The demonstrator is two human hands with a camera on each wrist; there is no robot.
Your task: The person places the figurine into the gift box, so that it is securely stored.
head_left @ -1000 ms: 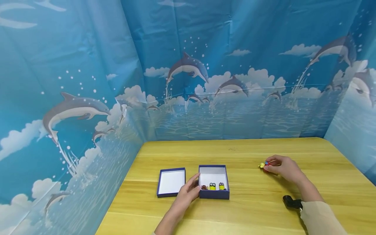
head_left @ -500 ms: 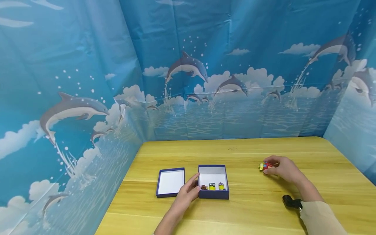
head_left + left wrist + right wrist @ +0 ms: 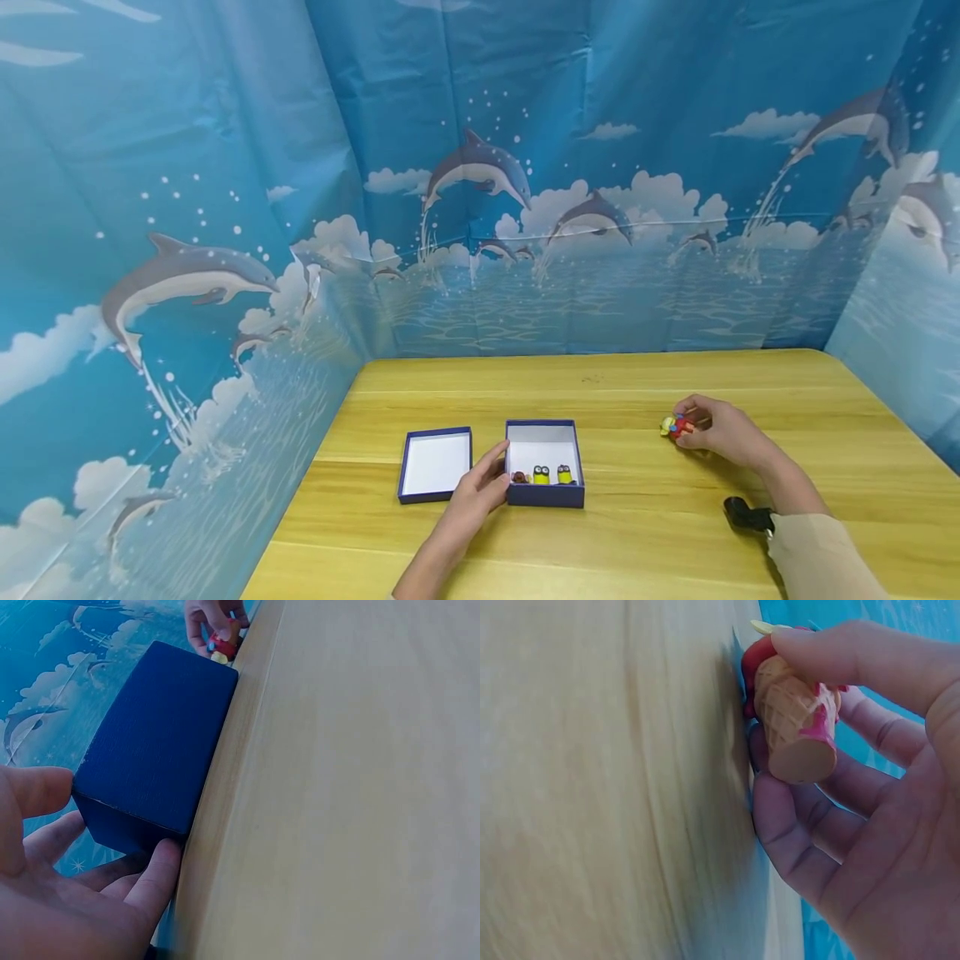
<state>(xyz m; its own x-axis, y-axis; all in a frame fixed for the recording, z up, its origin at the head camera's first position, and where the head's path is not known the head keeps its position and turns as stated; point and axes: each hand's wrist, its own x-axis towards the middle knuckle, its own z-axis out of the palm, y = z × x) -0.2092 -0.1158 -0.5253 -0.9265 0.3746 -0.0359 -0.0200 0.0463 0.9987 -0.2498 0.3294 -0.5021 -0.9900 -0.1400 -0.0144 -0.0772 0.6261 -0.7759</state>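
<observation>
My right hand holds a small toy figure between thumb and fingers, low over the right side of the table. In the right wrist view the toy figure shows a tan waffle-cone base, with red and pink running down it; the head view shows a yellow end and blue bits. My left hand touches the left front corner of an open blue box with extended, spread fingers. Along the white box's inner front stand two yellow figures with big goggle eyes and a small brown piece.
A shallow blue lid, white inside, lies left of the box. A black object is by my right sleeve. The wood-grain table backs onto a blue dolphin-print curtain.
The toy figure has turned in my right hand, so more of its red body shows; the hand has barely shifted. My left hand and the box have stayed in place.
</observation>
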